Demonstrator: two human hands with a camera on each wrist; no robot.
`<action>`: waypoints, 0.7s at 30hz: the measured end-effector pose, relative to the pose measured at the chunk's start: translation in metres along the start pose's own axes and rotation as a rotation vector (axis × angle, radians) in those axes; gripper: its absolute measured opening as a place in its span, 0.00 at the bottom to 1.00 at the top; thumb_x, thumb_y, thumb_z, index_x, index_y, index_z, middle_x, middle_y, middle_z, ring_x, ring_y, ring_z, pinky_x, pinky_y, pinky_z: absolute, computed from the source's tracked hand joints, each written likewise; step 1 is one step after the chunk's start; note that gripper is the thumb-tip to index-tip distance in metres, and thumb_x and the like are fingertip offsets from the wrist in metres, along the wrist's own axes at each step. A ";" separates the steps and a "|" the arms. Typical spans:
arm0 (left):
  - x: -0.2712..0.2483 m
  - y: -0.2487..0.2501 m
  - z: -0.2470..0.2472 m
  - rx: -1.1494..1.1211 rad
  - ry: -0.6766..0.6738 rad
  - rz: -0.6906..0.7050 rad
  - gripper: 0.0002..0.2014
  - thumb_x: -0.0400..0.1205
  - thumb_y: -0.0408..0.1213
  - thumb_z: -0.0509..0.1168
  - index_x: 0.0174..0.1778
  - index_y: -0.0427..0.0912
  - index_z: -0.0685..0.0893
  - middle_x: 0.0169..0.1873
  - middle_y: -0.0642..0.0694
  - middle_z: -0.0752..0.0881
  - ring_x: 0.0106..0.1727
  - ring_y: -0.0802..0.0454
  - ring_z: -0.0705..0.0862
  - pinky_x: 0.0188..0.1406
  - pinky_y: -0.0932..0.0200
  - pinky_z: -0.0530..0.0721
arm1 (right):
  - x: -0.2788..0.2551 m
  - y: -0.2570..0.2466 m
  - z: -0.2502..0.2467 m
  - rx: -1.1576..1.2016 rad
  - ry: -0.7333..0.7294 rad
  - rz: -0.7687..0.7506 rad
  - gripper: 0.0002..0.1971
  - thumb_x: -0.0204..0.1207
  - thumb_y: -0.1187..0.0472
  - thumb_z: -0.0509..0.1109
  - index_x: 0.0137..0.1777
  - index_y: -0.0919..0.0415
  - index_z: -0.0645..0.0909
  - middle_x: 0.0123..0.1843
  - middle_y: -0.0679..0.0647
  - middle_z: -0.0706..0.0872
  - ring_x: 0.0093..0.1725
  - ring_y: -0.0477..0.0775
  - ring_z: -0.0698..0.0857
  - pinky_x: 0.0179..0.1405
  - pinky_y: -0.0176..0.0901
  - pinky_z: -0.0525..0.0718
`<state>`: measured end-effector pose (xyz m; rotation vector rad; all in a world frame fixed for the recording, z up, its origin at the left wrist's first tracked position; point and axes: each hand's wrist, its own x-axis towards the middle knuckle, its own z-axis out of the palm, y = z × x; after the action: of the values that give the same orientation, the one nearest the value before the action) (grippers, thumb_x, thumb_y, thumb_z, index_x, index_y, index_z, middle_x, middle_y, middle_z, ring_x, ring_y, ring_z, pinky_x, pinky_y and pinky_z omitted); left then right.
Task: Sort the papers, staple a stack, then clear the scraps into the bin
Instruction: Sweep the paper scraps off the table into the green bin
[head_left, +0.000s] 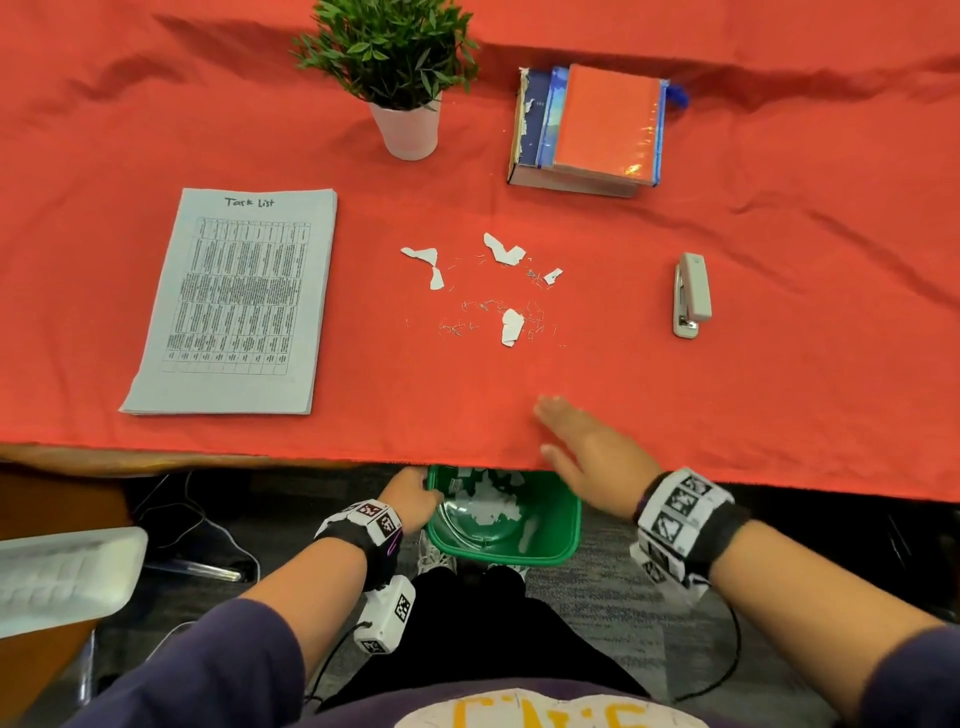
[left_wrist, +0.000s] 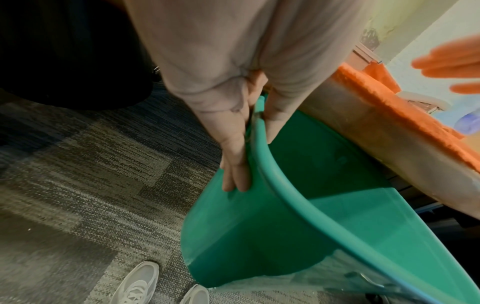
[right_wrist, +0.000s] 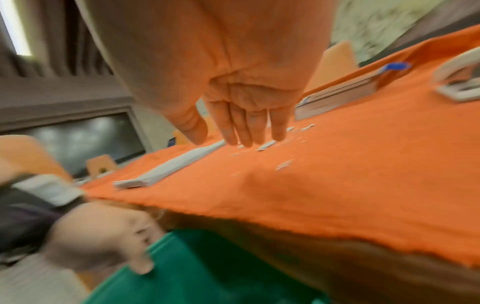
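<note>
A green bin (head_left: 550, 545) hangs just below the table's front edge with white scraps inside it. My left hand (head_left: 413, 493) grips its left rim (left_wrist: 262, 148), thumb inside and fingers (left_wrist: 235, 176) on the outer wall. My right hand (head_left: 576, 441) hovers flat and empty over the red cloth at the front edge, fingers (right_wrist: 244, 131) straight. Several torn paper scraps (head_left: 511, 325) and loose staples lie mid-table beyond it. A "Task List" paper stack (head_left: 239, 301) lies at the left. A grey stapler (head_left: 692, 293) sits at the right.
A potted plant (head_left: 400, 78) and a pile of books (head_left: 592, 130) stand at the back of the red tablecloth (head_left: 779, 389). A white chair (head_left: 62, 577) is at the lower left. Carpet and my white shoes (left_wrist: 135, 286) lie below the bin.
</note>
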<state>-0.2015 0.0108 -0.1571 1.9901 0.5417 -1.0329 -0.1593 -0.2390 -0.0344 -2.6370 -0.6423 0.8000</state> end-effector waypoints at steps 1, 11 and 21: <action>0.002 -0.002 0.001 0.000 0.002 -0.014 0.07 0.83 0.31 0.63 0.42 0.46 0.75 0.29 0.54 0.70 0.29 0.58 0.70 0.34 0.62 0.70 | 0.009 0.011 -0.002 -0.030 0.012 0.049 0.33 0.85 0.45 0.52 0.85 0.54 0.45 0.87 0.50 0.45 0.85 0.49 0.48 0.82 0.42 0.47; 0.012 -0.013 -0.003 -0.038 -0.038 -0.037 0.25 0.80 0.36 0.65 0.74 0.33 0.74 0.47 0.33 0.89 0.41 0.45 0.84 0.43 0.53 0.81 | -0.024 -0.002 0.043 -0.128 -0.415 -0.211 0.43 0.82 0.34 0.49 0.83 0.56 0.30 0.83 0.51 0.27 0.83 0.49 0.32 0.85 0.50 0.41; 0.001 -0.004 -0.004 -0.041 -0.016 0.041 0.08 0.82 0.31 0.64 0.55 0.38 0.82 0.54 0.29 0.87 0.45 0.44 0.84 0.49 0.52 0.83 | 0.121 0.057 -0.069 -0.142 -0.011 -0.010 0.38 0.84 0.43 0.53 0.85 0.62 0.41 0.87 0.57 0.39 0.86 0.57 0.41 0.84 0.60 0.50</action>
<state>-0.2013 0.0166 -0.1586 1.9473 0.5072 -1.0044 -0.0105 -0.2379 -0.0564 -2.7562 -0.7400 0.7935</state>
